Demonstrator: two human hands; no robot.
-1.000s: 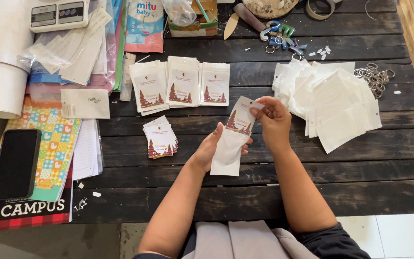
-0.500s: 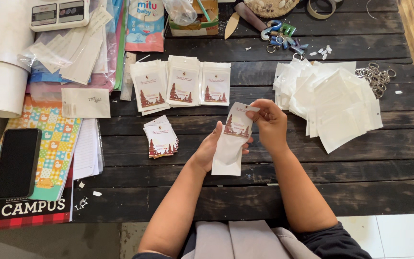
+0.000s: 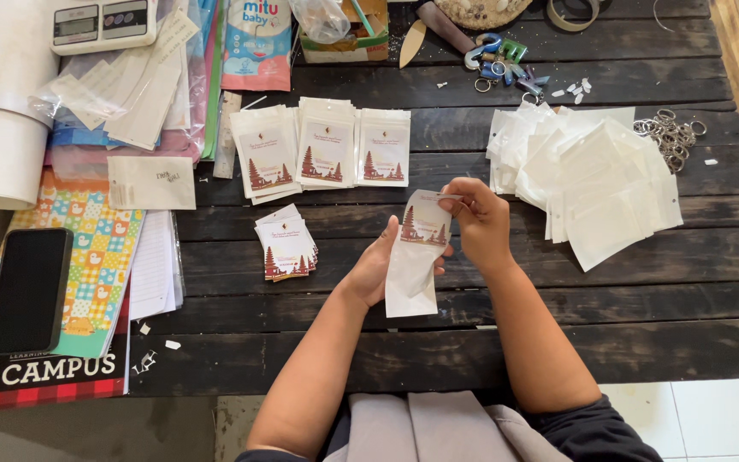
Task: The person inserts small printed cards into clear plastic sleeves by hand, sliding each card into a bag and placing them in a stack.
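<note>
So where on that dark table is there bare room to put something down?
Bare planks run along the near edge of the table, right of the arms and below the heap of white pouches. A smaller patch lies between the small card stack and the left hand. The far edge and left side are crowded: keyrings, packets, phone.

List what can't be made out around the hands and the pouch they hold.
- Head view: the left hand lies partly behind the white pouch, so its fingers are hidden.
- Head view: the right hand covers the printed card's upper right corner; whether the card is fully inside the pouch is unclear.
- Head view: the pile of empty pouches overlaps itself; no count possible.
- Head view: the phone screen is dark.
</note>
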